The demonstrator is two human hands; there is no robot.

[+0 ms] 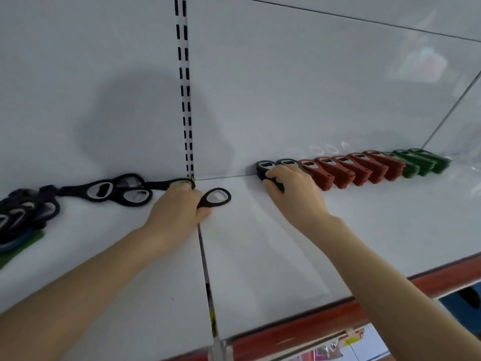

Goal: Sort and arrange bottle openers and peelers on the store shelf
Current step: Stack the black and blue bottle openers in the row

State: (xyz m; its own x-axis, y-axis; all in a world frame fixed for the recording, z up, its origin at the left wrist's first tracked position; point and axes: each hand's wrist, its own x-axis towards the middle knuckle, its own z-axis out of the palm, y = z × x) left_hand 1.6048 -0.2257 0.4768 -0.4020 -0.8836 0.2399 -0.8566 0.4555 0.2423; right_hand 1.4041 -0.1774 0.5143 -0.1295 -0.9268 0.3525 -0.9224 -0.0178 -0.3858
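My left hand (179, 204) holds a black bottle opener (217, 197) by its handle, its ring end sticking out to the right over the white shelf (260, 256). My right hand (291, 188) rests on a stack of black openers (265, 168) at the left end of a row against the back wall. That row continues right with red openers (346, 169) and then green openers (421, 162), all standing in stacks. Loose black openers (117, 190) lie along the back wall to the left of my left hand.
A heap of dark openers or peelers (23, 214) and something green (23, 246) sit at the far left. A slotted upright (184, 95) runs up the back panel. The shelf's front edge has a red strip (338, 321).
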